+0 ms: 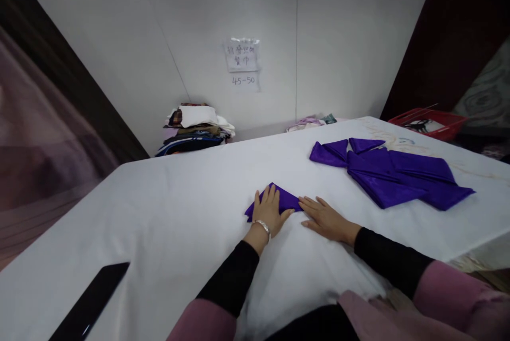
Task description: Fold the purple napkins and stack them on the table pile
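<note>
A purple cloth napkin [286, 200], folded into a small pointed shape, lies on the white-covered table [191, 208] in front of me. My left hand [269, 211] rests flat across its left part, fingers stretched out and thumb apart, covering some of the folds. At the napkin's right tip, my right hand [324, 219] lies palm down with straight fingers touching the point. Neither hand grips the fabric. Farther right, several folded purple napkins [382, 171] lie overlapping one another.
A dark flat object [91, 301] lies at the lower left. Stacked clothes [195, 128] stand by the wall beyond the table's far edge, with more fabric [308, 123] to their right. A red basket [450, 126] is at the far right. Handwritten paper [243, 62] hangs on the wall.
</note>
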`<state>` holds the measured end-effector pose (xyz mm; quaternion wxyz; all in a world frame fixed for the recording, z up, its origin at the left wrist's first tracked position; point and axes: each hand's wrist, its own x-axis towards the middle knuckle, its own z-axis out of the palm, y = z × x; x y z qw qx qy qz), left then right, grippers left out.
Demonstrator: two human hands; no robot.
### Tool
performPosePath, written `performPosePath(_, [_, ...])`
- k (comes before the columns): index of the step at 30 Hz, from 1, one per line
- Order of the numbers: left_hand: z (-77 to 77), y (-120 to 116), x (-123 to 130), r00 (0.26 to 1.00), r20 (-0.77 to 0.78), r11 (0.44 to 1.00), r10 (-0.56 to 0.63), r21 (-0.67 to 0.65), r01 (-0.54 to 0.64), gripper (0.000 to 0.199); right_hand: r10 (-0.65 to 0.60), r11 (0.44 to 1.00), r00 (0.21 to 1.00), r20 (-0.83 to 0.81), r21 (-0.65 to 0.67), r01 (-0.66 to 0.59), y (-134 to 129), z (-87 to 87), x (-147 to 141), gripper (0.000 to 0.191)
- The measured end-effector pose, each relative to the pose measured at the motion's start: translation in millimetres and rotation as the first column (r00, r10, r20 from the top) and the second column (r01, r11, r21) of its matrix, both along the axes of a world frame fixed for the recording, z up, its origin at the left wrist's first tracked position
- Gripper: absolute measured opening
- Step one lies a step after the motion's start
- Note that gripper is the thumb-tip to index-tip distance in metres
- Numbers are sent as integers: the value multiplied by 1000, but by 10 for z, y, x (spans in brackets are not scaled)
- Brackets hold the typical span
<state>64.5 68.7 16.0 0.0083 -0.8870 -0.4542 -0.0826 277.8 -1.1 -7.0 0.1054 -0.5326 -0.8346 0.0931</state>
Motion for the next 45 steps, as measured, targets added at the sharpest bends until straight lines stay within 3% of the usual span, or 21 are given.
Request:
performPosePath(4, [-121,73,112,1000,-25,996,-13,-88,11,77,0,1000,1000,-13,-14,0,-4,26,-4,61])
performPosePath(8, [-236,61,-63,998,-47,991,37,-129,-42,83,-2,1000,1000,-19,-21,1,-9,50,-19,60])
performPosePath(17, [-216,-62,-425,991,-69,974,116,-187,-127,85,-6,999,1000,26,-49,8,20,148,-41,62])
performPosePath(23, [-237,-57,-421,990,-78,975,115,-180,-128,83,111,993,994,-7,39,-110,397,377,-602,70])
performPosePath(28, [-206,-56,-422,987,-107,965,118,-221,-140,81,194,981,980,-42,-20,-195,855,240,-932,76])
performPosePath(35, [-185,-57,-410,988,-99,961,116,-241,-137,84,140,984,988,-61,-100,-146,1052,99,-701,73])
performPosePath(45, [-233,-48,-428,990,-78,963,120,-234,-135,85,-16,989,998,-64,-150,7,900,64,-401,74])
